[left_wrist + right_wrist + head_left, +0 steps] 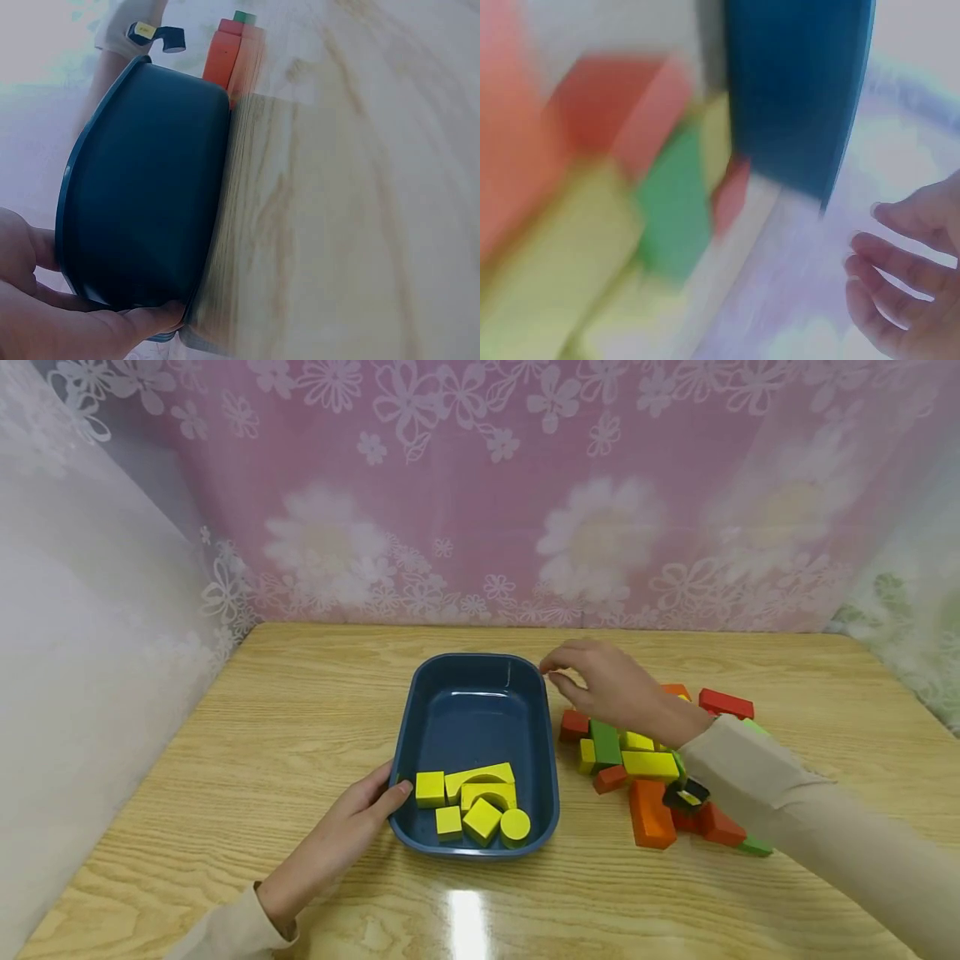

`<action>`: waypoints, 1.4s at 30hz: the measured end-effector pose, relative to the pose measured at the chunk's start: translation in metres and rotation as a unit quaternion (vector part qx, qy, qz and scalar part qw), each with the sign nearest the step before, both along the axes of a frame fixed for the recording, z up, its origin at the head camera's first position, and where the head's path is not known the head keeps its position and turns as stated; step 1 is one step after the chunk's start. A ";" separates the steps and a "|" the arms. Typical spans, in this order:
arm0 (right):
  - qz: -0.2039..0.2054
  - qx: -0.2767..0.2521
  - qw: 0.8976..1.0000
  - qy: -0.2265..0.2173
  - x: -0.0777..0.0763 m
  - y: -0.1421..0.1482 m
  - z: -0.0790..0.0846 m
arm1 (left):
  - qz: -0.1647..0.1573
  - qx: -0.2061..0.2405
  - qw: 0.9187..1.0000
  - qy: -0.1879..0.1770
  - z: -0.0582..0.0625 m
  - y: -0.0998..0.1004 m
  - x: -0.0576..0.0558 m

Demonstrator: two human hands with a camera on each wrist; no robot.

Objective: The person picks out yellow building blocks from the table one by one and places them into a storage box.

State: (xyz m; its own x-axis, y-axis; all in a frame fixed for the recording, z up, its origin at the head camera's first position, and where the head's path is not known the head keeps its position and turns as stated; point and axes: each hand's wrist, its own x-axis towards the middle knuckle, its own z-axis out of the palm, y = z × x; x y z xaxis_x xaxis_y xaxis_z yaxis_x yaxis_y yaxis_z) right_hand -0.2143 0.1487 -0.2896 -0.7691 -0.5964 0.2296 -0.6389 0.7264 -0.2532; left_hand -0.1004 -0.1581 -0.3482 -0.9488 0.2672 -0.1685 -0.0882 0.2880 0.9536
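Observation:
A dark blue tray (472,722) lies lengthwise on the table, with several yellow blocks (448,822), among them cubes, arches and a cylinder, gathered at its near end. My left hand (352,814) grips the tray's left side, thumb over the rim; the left wrist view has its fingers against the outer wall. Beside the tray's far right corner, my right hand (607,685) is raised, its fingers loosely bent. In the right wrist view nothing lies between its fingers (885,259).
Right of the tray spreads a pile of coloured blocks, including a green block (605,745), a yellow block (649,766) and an orange block (651,814); my right forearm crosses over part of it. Behind the wooden table (300,710) hangs a pink flowered curtain (465,527).

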 end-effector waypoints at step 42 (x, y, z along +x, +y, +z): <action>-0.059 0.059 0.996 0.013 0.011 0.108 -0.011 | -0.002 -0.002 1.000 -0.006 0.000 0.001 0.000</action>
State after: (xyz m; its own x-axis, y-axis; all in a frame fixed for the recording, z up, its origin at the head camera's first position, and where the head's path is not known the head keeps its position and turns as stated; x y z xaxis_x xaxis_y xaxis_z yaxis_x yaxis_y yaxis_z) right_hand -0.2029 0.2562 -0.3010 -0.8301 -0.5261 0.1846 -0.5525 0.8206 -0.1458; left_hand -0.1002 -0.1571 -0.3483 -0.9457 0.2701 -0.1805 -0.0982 0.2921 0.9513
